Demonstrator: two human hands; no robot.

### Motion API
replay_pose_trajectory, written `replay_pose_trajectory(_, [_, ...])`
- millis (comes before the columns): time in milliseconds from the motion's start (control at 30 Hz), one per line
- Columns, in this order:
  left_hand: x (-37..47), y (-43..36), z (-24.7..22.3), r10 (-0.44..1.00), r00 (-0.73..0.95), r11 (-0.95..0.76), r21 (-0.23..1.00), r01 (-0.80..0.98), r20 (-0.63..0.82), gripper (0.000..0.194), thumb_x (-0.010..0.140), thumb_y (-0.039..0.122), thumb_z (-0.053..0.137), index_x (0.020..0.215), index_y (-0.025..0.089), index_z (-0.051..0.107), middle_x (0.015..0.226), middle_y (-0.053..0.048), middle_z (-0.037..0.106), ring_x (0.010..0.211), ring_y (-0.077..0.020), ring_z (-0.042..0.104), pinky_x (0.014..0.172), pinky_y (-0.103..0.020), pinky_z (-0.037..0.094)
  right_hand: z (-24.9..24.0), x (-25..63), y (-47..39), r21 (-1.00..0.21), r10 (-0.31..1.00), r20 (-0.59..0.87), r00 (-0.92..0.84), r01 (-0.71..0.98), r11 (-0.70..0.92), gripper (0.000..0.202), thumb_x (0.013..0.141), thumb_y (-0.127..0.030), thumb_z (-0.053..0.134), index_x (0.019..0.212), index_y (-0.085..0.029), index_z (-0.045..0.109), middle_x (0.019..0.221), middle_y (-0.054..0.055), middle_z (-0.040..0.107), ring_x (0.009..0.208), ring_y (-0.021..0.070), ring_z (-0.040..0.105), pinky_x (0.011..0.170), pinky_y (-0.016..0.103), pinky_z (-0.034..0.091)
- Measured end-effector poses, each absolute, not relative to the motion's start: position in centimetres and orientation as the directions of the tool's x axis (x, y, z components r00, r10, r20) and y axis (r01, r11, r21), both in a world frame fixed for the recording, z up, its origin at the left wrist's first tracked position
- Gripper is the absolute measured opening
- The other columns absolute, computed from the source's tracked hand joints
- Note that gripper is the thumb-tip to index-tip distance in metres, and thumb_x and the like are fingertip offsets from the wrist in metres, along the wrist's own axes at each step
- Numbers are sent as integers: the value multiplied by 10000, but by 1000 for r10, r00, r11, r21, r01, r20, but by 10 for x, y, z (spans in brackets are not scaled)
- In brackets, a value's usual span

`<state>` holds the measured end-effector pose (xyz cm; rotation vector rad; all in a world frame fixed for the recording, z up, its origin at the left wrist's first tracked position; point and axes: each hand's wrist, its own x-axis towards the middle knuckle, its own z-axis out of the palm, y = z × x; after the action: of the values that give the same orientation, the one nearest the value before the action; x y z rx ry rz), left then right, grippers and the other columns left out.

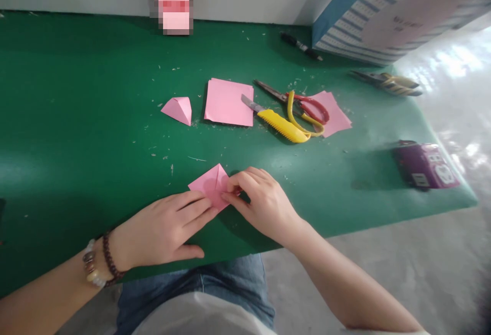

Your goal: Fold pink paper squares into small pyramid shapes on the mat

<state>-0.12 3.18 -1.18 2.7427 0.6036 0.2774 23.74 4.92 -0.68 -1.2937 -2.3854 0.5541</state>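
Observation:
A pink paper square (210,180) with creases and a folded flap lies near the table's front edge, one corner pointing away from me. My left hand (169,225) rests flat with its fingers stretched out, the fingertips pressing on the paper's lower left side. At the paper's right corner, the thumb and fingers of my right hand (261,197) pinch the edge. Beyond my hands sits a stack of pink paper (228,102), and to its left a folded pink paper piece (179,110) stands up from the table.
A yellow utility knife (282,125) lies with its blade on the stack, beside scissors (326,112) that overlap more pink sheets (335,115). Farther off are a black pen (301,47), pliers (395,83), a purple box (429,166) and a striped box (383,13). Scraps dot the green table (95,94).

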Motion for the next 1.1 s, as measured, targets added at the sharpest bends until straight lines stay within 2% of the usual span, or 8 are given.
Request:
replay_pose_trajectory(133, [-1, 33, -12, 423, 897, -865, 354, 357, 130, 563, 873, 388, 639, 1346, 108, 515, 1280, -140, 599, 1198, -302, 523, 1005, -447, 493, -8, 236, 48, -500, 856, 135, -499, 711, 494, 138, 905, -167, 562, 784, -209, 512, 701, -1, 620, 667, 155, 524, 669, 295, 386])
replay_pose_trajectory(233, [-2, 33, -13, 425, 895, -860, 367, 354, 132, 548, 862, 402, 655, 1316, 115, 547, 1269, -133, 603, 1201, -304, 516, 1006, -452, 493, -9, 236, 48, -502, 856, 133, -500, 710, 493, 133, 909, -175, 558, 789, -209, 513, 705, 1, 622, 674, 158, 526, 672, 297, 386])
replay_pose_trajectory(467, [-2, 35, -12, 413, 905, -853, 393, 344, 104, 549, 874, 407, 644, 1328, 116, 540, 1438, -111, 501, 1292, -297, 444, 1064, -444, 453, -9, 236, 48, -507, 852, 126, -508, 705, 495, 135, 909, -156, 543, 791, -211, 509, 717, 1, 622, 684, 159, 521, 674, 296, 380])
replay_pose_trajectory(800, [-2, 36, -9, 422, 902, -841, 413, 349, 97, 523, 859, 389, 668, 1305, 137, 561, 1397, -105, 542, 1274, -296, 466, 1058, -453, 456, -10, 242, 46, -500, 848, 161, -506, 699, 512, 78, 940, -247, 566, 877, -200, 565, 784, 31, 651, 728, 183, 523, 702, 323, 417])
replay_pose_trajectory(933, [-2, 36, -10, 430, 899, -835, 419, 357, 89, 505, 858, 388, 672, 1293, 151, 571, 1388, -92, 553, 1265, -295, 469, 1048, -456, 460, -6, 252, 43, -503, 882, 192, -430, 729, 464, 82, 941, -274, 578, 944, -203, 618, 816, 37, 666, 774, 189, 555, 729, 329, 429])
replay_pose_trajectory(1100, [-2, 36, -10, 426, 900, -840, 410, 355, 93, 482, 870, 368, 658, 1294, 157, 567, 1398, -87, 543, 1263, -287, 466, 1045, -450, 459, -6, 253, 34, -505, 907, 186, -378, 755, 418, 101, 928, -293, 599, 892, -213, 651, 812, 29, 669, 779, 187, 554, 730, 329, 417])
